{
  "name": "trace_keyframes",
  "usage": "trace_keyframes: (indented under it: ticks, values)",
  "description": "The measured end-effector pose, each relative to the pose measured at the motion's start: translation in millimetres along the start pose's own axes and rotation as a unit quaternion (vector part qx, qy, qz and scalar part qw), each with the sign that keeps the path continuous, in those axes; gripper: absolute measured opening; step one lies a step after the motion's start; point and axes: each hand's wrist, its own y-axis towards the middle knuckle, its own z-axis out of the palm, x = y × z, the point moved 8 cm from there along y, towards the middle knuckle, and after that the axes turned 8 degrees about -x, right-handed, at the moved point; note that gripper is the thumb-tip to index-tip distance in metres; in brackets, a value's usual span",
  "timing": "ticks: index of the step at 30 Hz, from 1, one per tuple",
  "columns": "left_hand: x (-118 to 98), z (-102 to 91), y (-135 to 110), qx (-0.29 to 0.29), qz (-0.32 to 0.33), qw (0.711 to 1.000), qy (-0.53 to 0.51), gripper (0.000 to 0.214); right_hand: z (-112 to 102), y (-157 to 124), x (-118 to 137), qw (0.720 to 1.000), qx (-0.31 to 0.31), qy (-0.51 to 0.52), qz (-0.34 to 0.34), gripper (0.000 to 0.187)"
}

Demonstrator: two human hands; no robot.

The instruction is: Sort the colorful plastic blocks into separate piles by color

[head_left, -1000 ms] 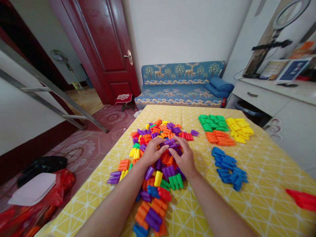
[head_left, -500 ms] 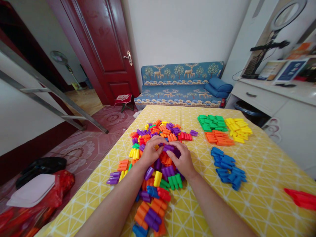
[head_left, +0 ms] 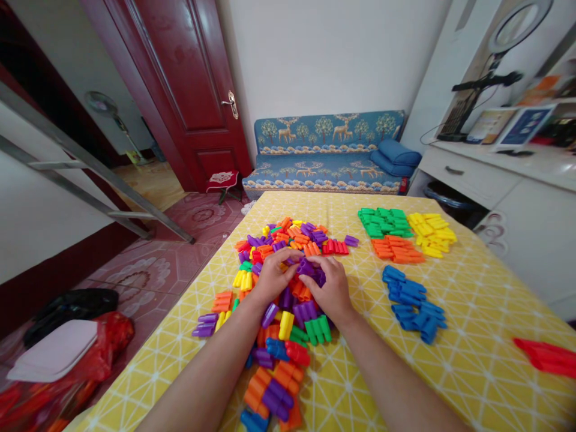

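Observation:
Over a mixed heap of bullet-shaped plastic building blocks, my left hand point(head_left: 275, 277) and my right hand point(head_left: 332, 287) meet with fingers curled inward. Purple building blocks point(head_left: 306, 267) sit between them, and both hands are closed on these. The fingers partly cover the blocks, so how they fit together is hard to see. Below the hands lie a yellow block point(head_left: 286, 325), a green block point(head_left: 318, 329) and a red block point(head_left: 297, 353). Orange and purple blocks point(head_left: 269, 393) lie nearest to me, between my forearms.
Sorted groups stand on the right: green blocks point(head_left: 384, 222), yellow blocks point(head_left: 432, 234), orange blocks point(head_left: 396, 248) and blue blocks point(head_left: 413, 303). Red blocks point(head_left: 546, 356) lie by the right edge of the yellow tablecloth point(head_left: 360, 372). Beyond the table is a blue sofa point(head_left: 315, 171).
The purple blocks between my hands have been turned, and an end with openings now faces me. The hands stay in nearly the same place. The view has shifted slightly.

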Motion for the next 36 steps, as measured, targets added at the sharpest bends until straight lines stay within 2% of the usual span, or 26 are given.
trace_keyframes:
  ticks: [4,11,36]
  values:
    - [4.5,6.0,-0.9,0.033,-0.034,0.999,0.011,0.026,-4.7,-0.2,-2.6,1.000,-0.024,0.002,0.016,0.033]
    - [9.8,11.2,-2.1,0.065,-0.017,0.996,0.063,0.021,-5.8,-1.6,-14.4,0.997,-0.032,0.025,0.063,0.029]
    - [10.4,11.6,-2.1,0.072,-0.043,0.995,0.059,0.016,-1.6,-3.1,-15.4,0.998,-0.017,0.018,0.063,0.030]
